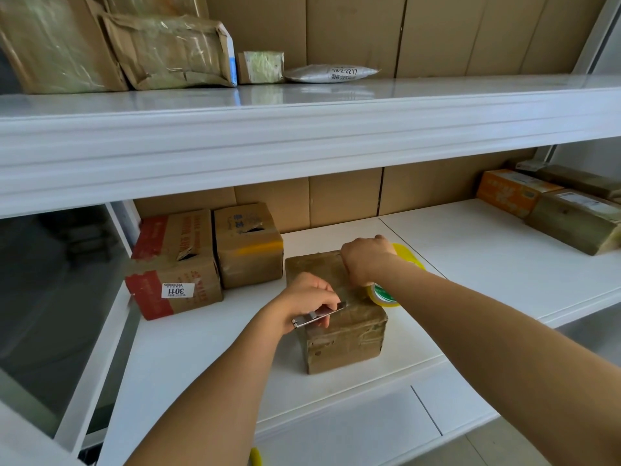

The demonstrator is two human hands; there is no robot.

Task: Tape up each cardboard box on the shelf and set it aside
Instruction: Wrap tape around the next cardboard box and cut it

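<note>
A small brown cardboard box (339,338) wrapped in clear tape stands in the middle of the white shelf (208,358). My left hand (307,295) grips a metal utility knife (319,314) whose tip lies on the box's top. My right hand (366,258) is curled over the box's far right top edge, holding a roll of clear tape (383,295) with a green and white core. Something yellow (408,255) shows behind my right wrist; I cannot tell what it is.
Two worn boxes stand to the left: one with red print and a 3011 label (173,264), one plain (248,243). An orange box (512,191) and taped brown boxes (576,220) lie at the far right. The upper shelf (302,129) carries several parcels (168,50).
</note>
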